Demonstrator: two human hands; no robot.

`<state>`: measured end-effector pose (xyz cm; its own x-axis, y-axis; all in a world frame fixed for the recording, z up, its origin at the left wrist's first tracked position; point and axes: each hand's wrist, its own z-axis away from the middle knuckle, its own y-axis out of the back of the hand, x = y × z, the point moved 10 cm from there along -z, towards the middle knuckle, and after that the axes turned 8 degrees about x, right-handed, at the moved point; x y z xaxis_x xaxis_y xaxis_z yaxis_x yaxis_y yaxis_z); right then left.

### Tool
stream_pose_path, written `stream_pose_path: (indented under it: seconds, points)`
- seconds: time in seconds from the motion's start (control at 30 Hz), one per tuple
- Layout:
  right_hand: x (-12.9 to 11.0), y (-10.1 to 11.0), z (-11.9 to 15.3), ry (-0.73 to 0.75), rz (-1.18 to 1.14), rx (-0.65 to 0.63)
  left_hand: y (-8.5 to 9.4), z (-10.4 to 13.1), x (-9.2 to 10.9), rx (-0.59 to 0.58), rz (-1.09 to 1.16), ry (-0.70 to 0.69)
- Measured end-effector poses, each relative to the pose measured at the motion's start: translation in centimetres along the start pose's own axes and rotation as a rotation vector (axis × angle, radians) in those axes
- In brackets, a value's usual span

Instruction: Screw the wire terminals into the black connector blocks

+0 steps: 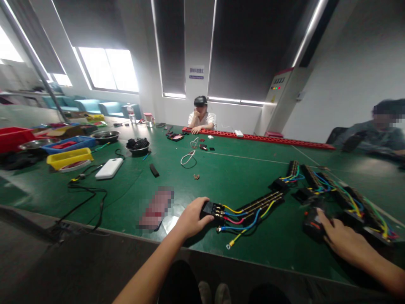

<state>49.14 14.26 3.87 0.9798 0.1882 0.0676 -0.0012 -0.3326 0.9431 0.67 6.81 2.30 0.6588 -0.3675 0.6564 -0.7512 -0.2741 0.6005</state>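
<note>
My left hand (191, 217) is closed round a black block with screw terminals (215, 210) near the table's front edge. Yellow, blue, red and green-yellow wires run from this block beside a long strip of metal bars (262, 202). One green-yellow wire ends in a loose ring lug (229, 245) on the table. Farther right, my right hand (340, 236) rests on a black and orange tool (313, 223), seemingly a power screwdriver; its fingers partly hide it and the area is blurred. Several similar wired strips (354, 200) lie around that tool.
A phone (157, 207) lies left of my left hand. Beyond are small brass screws (196, 177), a white power bank (109, 168), a yellow tray (69, 158) and a metal bowl (138, 146). A red slotted rail (262, 137) lines the far edge. Two people sit around the table.
</note>
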Motion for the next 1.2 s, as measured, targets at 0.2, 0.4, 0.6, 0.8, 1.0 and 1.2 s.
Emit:
stream_pose_path:
  seconds: [0.2, 0.4, 0.6, 0.8, 1.0, 1.2]
  points:
    - [-2.0, 2.5, -3.2, -0.032, 0.169, -0.093, -0.1, 0.0, 0.0, -0.001, -0.012, -0.006]
    - [-15.9, 4.9, -5.3, 0.189, -0.300, -0.100, -0.1, 0.0, 0.1, -0.005, -0.006, -0.008]
    - [-26.7, 4.9, -5.8, 0.311, -0.572, -0.081, -0.1, -0.2, -0.1, -0.025, 0.014, 0.004]
    - [-31.8, 1.5, -6.2, 0.347, -0.526, -0.135, -0.1, -0.2, -0.1, -0.017, 0.022, -0.002]
    - [-33.6, 0.0, -5.1, 0.401, -0.581, -0.227, 0.0, -0.3, 0.1, -0.017, 0.015, -0.005]
    - [-33.5, 0.3, -4.8, 0.418, -0.624, -0.253, 0.0, -0.3, 0.2, -0.030, 0.012, -0.005]
